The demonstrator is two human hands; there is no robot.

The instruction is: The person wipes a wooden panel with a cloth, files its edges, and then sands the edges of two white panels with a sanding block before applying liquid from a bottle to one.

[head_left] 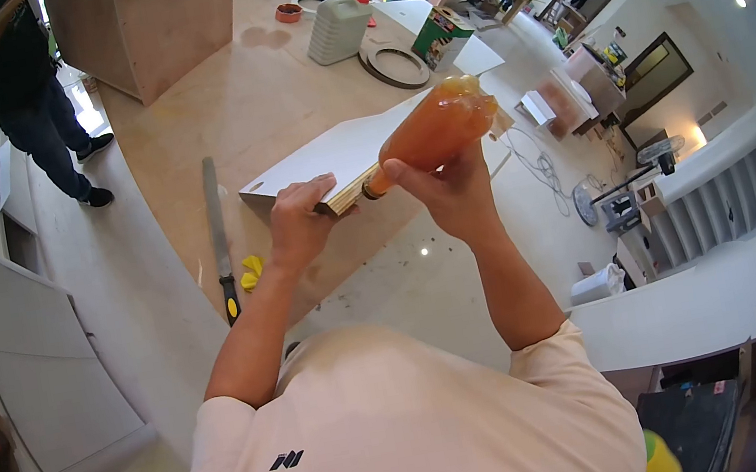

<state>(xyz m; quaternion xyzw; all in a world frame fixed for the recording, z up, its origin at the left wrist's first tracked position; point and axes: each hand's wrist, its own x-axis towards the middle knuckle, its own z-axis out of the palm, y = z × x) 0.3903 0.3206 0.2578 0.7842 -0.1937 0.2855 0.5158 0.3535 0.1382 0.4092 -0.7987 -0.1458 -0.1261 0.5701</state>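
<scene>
My right hand point(459, 195) grips a clear plastic bottle point(436, 131) of orange-brown liquid, tilted with its neck down to the left. The bottle's mouth is right at the raw layered edge of a white board point(325, 150). My left hand point(299, 221) is closed on the near corner of that board, thumb on top and fingers underneath. Left of the board, a long flat file point(216, 217) with a black and yellow handle lies on the wooden worktop point(163, 156). A small crumpled yellow piece point(251, 272) rests beside the handle.
Farther back on the worktop stand a whitish jug point(340, 30) with a red cap, a coil of edging strip point(395, 66) and a green-and-white tin point(444, 38). A large wooden box point(153, 34) is at the back left. A person point(28, 89) stands beyond the left side.
</scene>
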